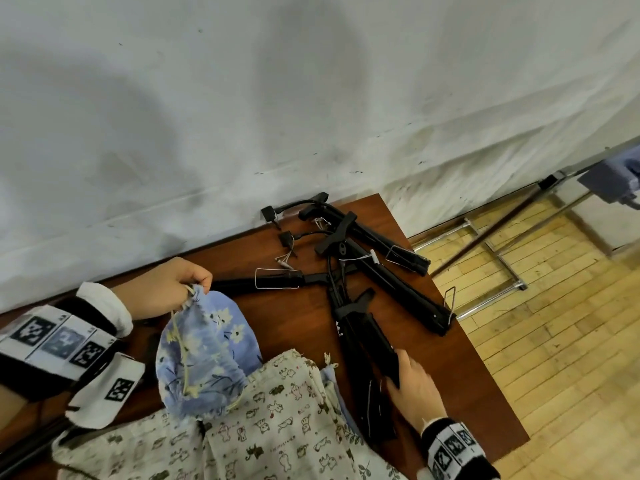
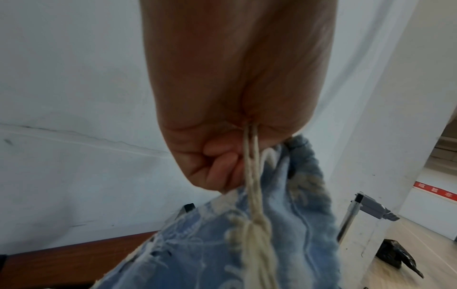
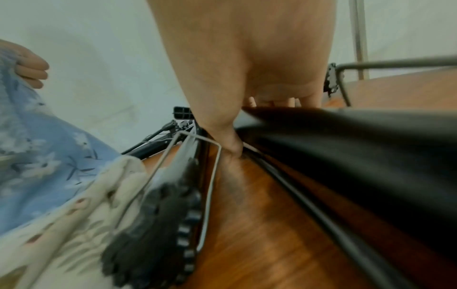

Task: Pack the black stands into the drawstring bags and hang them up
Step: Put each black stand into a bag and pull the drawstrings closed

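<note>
— Cream cloth first, the animal-print bag (image 1: pixel 263 434), spread flat at the near edge of the brown table (image 1: pixel 304 317) right under the person. It looks limp, no body of its own.

— And the blue one?

— The blue floral bag (image 1: pixel 204 358) hangs from the left hand (image 1: pixel 166 289), which is raised off the table. Its fingers are curled tight, pinching the gathered rim and the pale drawstring (image 2: pixel 252 176) together. Soft and light, I'd judge; it sags to a rounded pouch, mouth up at the hand, bottom touching the cream bag.

— The stands?

— A heap of black stands (image 1: pixel 374 258) folded flat on the far half of the table, crossing one another by the wall. I'd call them stiff and fairly heavy, with thin wire loops and cables that could snag cloth.

— Which is being picked?

— The near stand (image 1: pixel 363 344), just beside the cream bag. Its long axis runs from near the table's front edge away toward the wall, leaning a little left. The right hand (image 1: pixel 415 386) lies over its lower part, thumb on one side, fingers reaching over the other. Whether they've actually closed on it, I cannot tell.

— Best grip?

— Mid-body on the solid folded legs, I'd guess, not the wire loop (image 3: pixel 197 176), then feed it end-first down into the bag's mouth.
</note>
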`<state>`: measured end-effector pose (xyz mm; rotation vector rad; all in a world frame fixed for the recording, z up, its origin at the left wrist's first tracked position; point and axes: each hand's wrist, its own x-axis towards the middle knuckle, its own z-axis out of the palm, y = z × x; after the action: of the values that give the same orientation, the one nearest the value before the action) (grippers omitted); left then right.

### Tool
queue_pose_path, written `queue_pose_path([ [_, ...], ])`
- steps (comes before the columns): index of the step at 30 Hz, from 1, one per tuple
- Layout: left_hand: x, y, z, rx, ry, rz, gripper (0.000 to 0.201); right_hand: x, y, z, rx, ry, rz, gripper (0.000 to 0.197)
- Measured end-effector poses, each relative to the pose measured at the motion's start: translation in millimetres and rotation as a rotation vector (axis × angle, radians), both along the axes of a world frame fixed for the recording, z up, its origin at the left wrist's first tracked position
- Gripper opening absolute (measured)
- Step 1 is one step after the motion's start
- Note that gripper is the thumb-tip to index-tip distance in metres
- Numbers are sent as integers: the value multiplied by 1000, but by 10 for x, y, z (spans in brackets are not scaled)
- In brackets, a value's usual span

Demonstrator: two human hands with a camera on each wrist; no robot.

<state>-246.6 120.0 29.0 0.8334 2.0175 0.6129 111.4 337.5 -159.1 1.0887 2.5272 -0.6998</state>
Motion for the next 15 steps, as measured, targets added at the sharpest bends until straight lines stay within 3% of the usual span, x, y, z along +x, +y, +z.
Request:
queue_pose_path([
  [3,-35,-95,4,-16,-21,16,47,-60,-51,48,-50,-60,34,45],
  [5,-39,-207,-7,-35,-20,6,36,-209,-1,208,35,-219,74,55],
  [7,-30,-338,-43,-34,-30,1,21,-464,37,467,179,-271,48,61],
  [10,-18,-513,-131,-42,-53,7,21,-1054,37,759,312,-33,113,54],
  [13,54,-667,-213,-69,-103,-6,14,-1778,-141,682,173,184,372,54],
  [15,127,-771,-264,-94,-145,-32,11,-2186,-340,480,120,179,551,67],
])
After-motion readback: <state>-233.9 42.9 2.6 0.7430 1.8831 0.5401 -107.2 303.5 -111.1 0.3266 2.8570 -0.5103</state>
